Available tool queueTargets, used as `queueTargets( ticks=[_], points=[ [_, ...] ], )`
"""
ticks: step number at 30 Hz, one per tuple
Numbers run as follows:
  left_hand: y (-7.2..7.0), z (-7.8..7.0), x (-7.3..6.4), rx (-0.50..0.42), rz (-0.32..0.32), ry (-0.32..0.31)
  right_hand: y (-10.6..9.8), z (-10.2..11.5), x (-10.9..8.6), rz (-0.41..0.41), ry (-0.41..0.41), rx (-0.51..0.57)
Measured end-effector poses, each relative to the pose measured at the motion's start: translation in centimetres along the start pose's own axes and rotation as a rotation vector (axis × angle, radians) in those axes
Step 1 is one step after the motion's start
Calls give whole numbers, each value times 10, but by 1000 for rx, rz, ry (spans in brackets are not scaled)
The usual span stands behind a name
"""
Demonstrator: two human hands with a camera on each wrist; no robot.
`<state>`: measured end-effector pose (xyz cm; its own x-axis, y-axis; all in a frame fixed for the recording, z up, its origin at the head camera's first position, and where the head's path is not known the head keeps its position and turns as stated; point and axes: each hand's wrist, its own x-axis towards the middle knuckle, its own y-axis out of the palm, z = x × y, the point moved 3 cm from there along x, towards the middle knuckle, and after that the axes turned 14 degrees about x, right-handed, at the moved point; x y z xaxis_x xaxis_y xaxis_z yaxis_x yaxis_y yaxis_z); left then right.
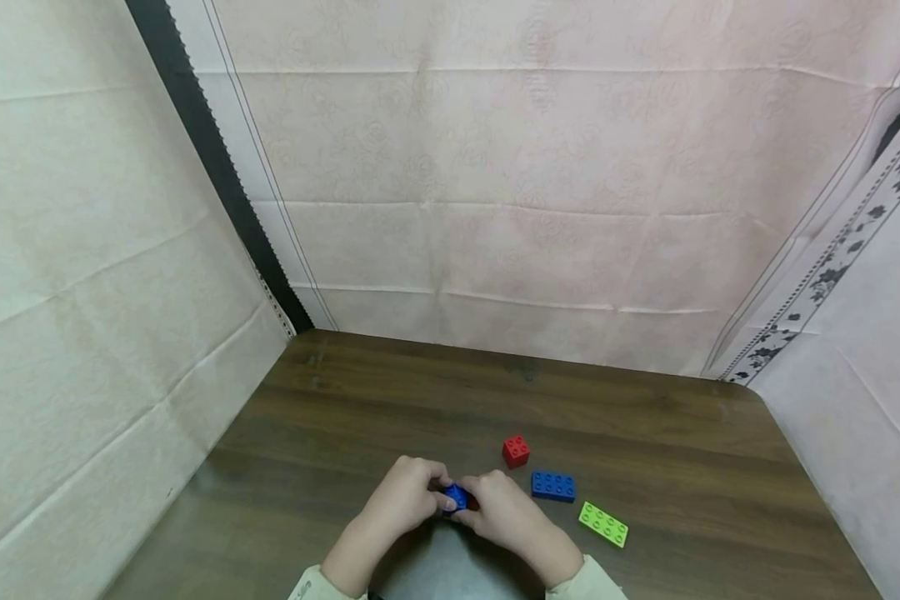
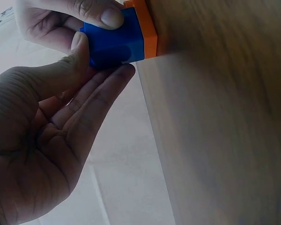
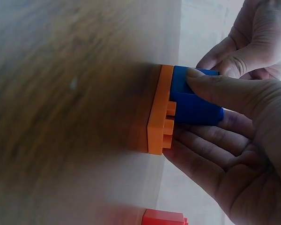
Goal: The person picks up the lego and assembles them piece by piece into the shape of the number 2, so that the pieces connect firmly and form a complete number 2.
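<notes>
Blue block (image 1: pixel 456 497) is sitting on the studded face of an orange brick (image 3: pixel 156 122), right at the brown table (image 1: pixel 345 433), several orange studs showing beside it. Left hand (image 1: pixel 409 496) and right hand (image 1: pixel 498 507) are both gripping the blue block from opposite sides, each with its thumb and fingers closing narrowly about it. Beyond and to the right of the right hand, a red brick (image 1: pixel 516 451), a second blue brick (image 1: pixel 552 487) and a lime-green brick (image 1: pixel 603 524) are lying apart on the wood.
</notes>
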<state>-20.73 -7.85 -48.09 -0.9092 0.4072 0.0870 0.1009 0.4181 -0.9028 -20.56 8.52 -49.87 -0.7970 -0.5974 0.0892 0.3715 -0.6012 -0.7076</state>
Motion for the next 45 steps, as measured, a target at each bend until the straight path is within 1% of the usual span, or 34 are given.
queueTargets(
  ticks=[4,11,15,21,25,31,33,38,41,45],
  points=[
    [2,1,0,4,-4,-6,0,-2,0,-1,-3,-3],
    [3,2,-1,-26,13,-22,1,-3,-1,-5,-14,3],
    [2,3,-2,-48,14,-7,1,-4,-1,-6,-7,5],
    [2,3,-4,-84,38,7,1,-4,0,-5,-1,8],
    [2,3,-5,-84,34,24,1,-4,0,-10,-3,15],
    [7,5,-7,-85,24,53,2,-5,0,-13,-17,35],
    [8,6,-7,-88,21,49,3,-6,0,-17,-16,30],
    [12,6,-7,-124,40,17,3,-6,-3,-19,-6,21],
    [13,6,-8,-137,40,13,3,-6,-3,-22,2,12],
    [13,6,-8,-126,29,9,3,-5,-3,-20,1,9]
  ],
)
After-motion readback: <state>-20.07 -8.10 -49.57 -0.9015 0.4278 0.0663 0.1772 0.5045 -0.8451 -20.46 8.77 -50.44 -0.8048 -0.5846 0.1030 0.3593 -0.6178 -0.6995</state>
